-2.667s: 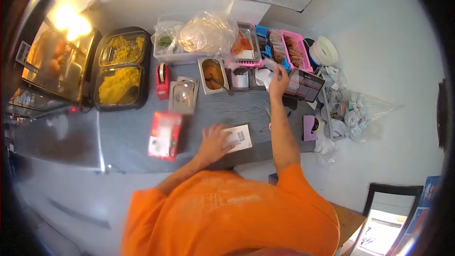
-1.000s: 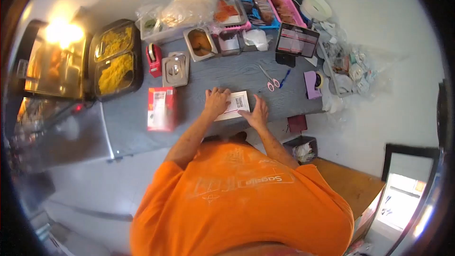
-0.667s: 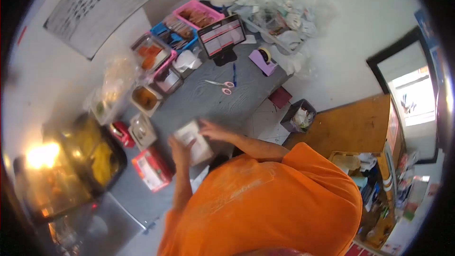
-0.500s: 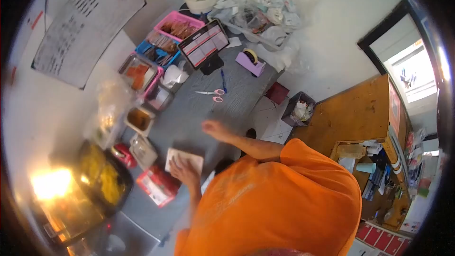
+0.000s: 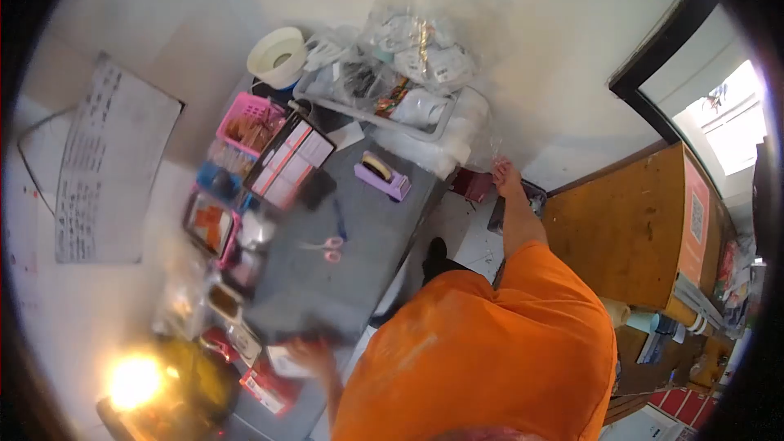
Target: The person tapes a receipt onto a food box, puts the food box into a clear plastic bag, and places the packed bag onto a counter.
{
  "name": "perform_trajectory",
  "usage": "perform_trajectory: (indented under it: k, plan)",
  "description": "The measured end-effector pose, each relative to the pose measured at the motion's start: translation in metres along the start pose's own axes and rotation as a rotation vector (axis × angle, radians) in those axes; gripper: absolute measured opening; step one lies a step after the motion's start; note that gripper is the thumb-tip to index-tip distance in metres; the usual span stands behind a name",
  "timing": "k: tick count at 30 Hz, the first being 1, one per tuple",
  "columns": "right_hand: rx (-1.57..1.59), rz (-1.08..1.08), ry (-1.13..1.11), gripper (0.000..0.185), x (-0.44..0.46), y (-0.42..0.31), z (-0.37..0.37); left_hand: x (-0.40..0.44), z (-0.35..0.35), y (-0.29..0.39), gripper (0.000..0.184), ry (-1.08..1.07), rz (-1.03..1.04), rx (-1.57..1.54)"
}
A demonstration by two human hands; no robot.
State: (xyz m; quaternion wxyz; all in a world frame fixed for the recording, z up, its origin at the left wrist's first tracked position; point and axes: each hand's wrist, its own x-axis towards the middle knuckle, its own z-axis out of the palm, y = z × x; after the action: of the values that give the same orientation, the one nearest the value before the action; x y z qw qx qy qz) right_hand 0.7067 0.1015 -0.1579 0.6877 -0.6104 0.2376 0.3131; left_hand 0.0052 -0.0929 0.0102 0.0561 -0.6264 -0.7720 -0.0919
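My left hand (image 5: 310, 355) lies over a white, flat rectangular item (image 5: 284, 361) at the near end of the grey table, its fingers outstretched but blurred. Beside that item is a red and white packet (image 5: 269, 388). My right hand (image 5: 505, 173) reaches far out past the table's right edge, above the waste bin (image 5: 532, 198). Its fingers are pinched together, with something thin and see-through at their tips that I cannot make out.
Pink-handled scissors (image 5: 331, 249), a purple tape dispenser (image 5: 381, 176) and a tablet on a stand (image 5: 290, 159) are on the table (image 5: 327, 294). Small baskets line its left side. A grey tray (image 5: 445, 126) with plastic bags stands at the back. A wooden desk (image 5: 612, 220) is at right.
My right hand has swung from above the table out to the right, over the bin. My left hand stays at the white item. The view has turned, shifting the table leftward.
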Motion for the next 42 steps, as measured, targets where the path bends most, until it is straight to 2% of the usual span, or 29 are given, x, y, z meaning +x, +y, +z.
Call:
perform_trajectory:
  k: [2,3,5,7,8,10,11,13,14,16,17,25,26,28,29,34,35,37,41,42]
  plan:
    - [-0.174,0.225,-0.772,0.035,-0.048,-0.041,0.009,0.024,-0.008,0.042,0.067,-0.054,0.048,-0.019]
    - [-0.171,0.239,-0.765,0.035,-0.034,-0.035,0.019,0.033,-0.014,0.064,0.064,-0.122,0.084,-0.048]
    - [-0.610,-0.052,-0.802,0.037,0.011,-0.022,0.048,0.051,-0.012,0.105,0.062,-0.137,0.129,-0.119]
    - [-1.011,-0.957,-0.702,0.023,0.007,-0.019,0.079,0.066,-0.006,0.144,0.059,-0.143,0.172,-0.194]
    - [-1.008,-0.948,-0.704,0.023,-0.006,-0.019,0.089,0.073,-0.004,0.162,0.056,-0.152,0.228,-0.254]
    - [-1.037,-1.414,-0.475,0.033,-0.038,-0.023,0.099,0.081,-0.001,0.185,0.053,-0.168,0.293,-0.296]
    - [-1.035,-1.401,-0.471,0.033,-0.017,-0.002,0.099,0.083,0.003,0.196,0.053,-0.174,0.351,-0.329]
    - [-1.000,-0.795,-0.520,0.032,0.058,0.059,0.103,0.086,0.013,0.212,0.052,-0.195,0.432,-0.406]
    - [-0.998,-0.794,-0.518,0.032,0.069,0.060,0.097,0.087,0.015,0.220,0.052,-0.195,0.435,-0.404]
    - [-0.199,0.232,-0.348,0.027,0.068,0.056,0.084,0.086,0.017,0.236,0.051,-0.255,0.435,-0.449]
    - [-0.196,0.235,-0.346,0.027,0.068,0.055,0.083,0.086,0.019,0.242,0.051,-0.258,0.438,-0.446]
    - [-1.220,-0.722,-0.734,0.025,-0.003,-0.027,0.100,0.107,0.021,0.301,0.044,-0.272,0.711,-0.632]
    - [-1.218,-0.727,-0.735,0.025,-0.025,-0.040,0.100,0.112,0.014,0.312,0.044,-0.267,0.711,-0.634]
    - [-1.599,-1.391,-0.418,0.023,-0.077,-0.066,0.097,0.123,-0.008,0.337,0.038,-0.368,0.796,-0.598]
    - [-1.602,-1.396,-0.417,0.023,-0.080,-0.069,0.096,0.124,-0.008,0.344,0.038,-0.367,0.793,-0.602]
    - [-0.518,-0.298,-0.721,0.025,-0.091,-0.092,0.095,0.135,-0.014,0.380,0.029,-0.427,0.900,-0.622]
    - [-0.526,-0.302,-0.724,0.025,-0.098,-0.103,0.089,0.138,-0.019,0.387,0.029,-0.426,0.894,-0.629]
    - [0.368,0.260,-0.795,0.021,-0.143,-0.153,0.075,0.145,-0.031,0.401,0.026,-0.481,0.867,-0.719]
    - [0.263,0.114,-0.809,0.019,-0.159,-0.192,0.051,0.164,-0.055,0.429,0.025,-0.458,0.801,-0.860]
    - [0.235,0.103,-1.171,0.017,-0.156,-0.199,0.047,0.170,-0.061,0.437,0.030,-0.514,0.758,-0.965]
